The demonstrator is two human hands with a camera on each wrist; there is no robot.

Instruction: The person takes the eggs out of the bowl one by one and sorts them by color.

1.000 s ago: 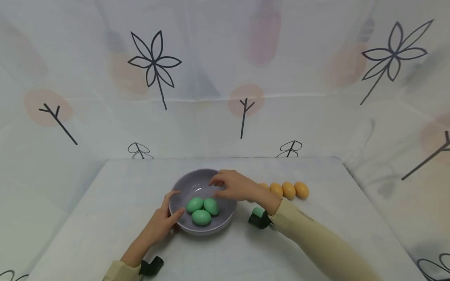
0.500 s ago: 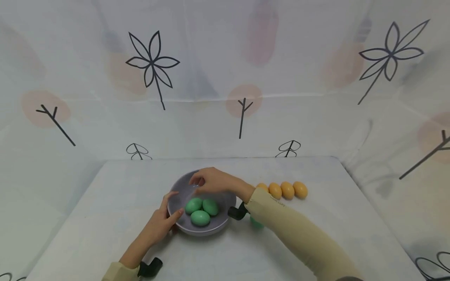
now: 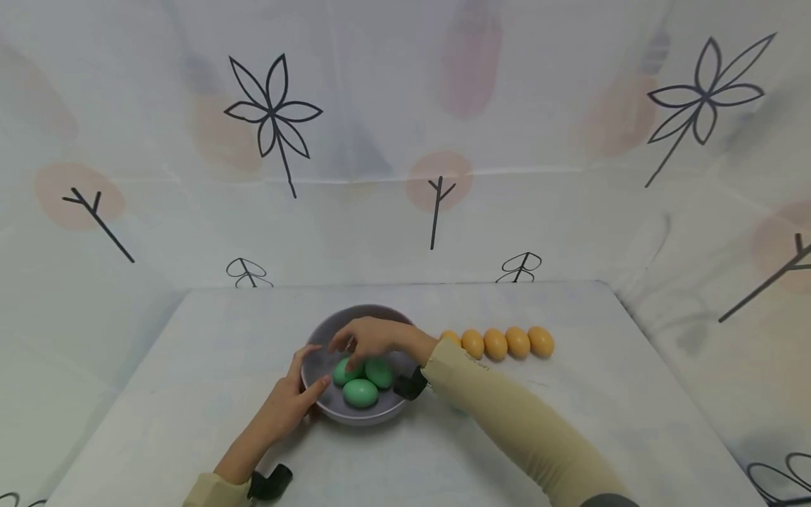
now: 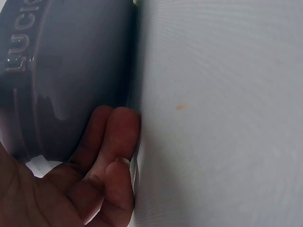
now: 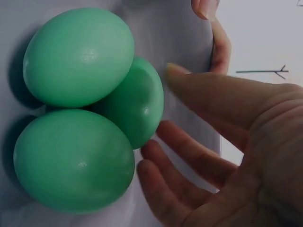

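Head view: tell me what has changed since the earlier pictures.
The right hand has moved left across the bowl, then down to the green eggs; no new grip shows. The sleeve moved with it, uncovering more of the orange eggs. Unchanged: the left hand on the bowl's left side, three green eggs inside.
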